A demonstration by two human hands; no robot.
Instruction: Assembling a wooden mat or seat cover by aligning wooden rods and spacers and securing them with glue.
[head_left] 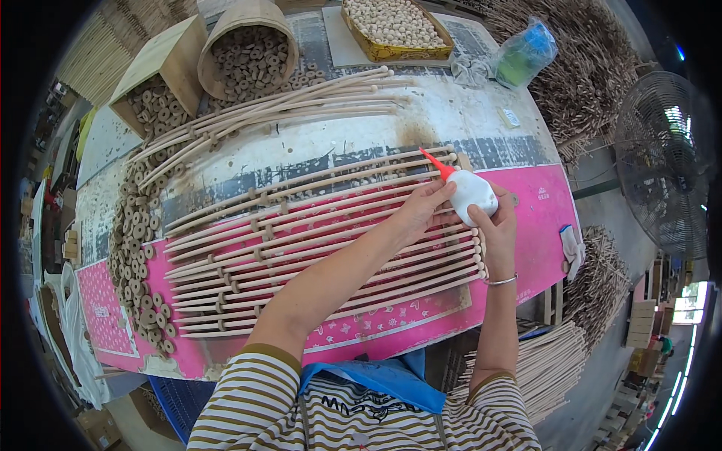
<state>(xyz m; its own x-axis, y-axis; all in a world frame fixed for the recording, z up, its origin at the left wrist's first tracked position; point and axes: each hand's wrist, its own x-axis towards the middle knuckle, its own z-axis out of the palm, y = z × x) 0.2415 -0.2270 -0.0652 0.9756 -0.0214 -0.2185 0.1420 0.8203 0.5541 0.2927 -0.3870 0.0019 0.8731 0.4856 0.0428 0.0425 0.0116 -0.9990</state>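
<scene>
Both of my hands hold a white glue bottle (471, 197) with a red pointed nozzle, tipped so the nozzle points up and left. My left hand (426, 204) grips it near the nozzle. My right hand (495, 222), a bracelet at its wrist, closes around the bottle's other side. Beneath them lies a row of thin wooden rods (323, 234), side by side, with round balls at their right ends. Small wooden rings (268, 231) sit on several of the rods toward the left. My left forearm hides part of the row.
Loose wooden rings (135, 248) heap along the table's left side. Behind them are a wooden box (162, 71) and a tub (252, 19) of rings, loose rods (301, 101) and a yellow tray (449, 54) of balls. A fan (654, 161) and rod bundles (579, 68) stand right; a glove (572, 250) hangs at the edge.
</scene>
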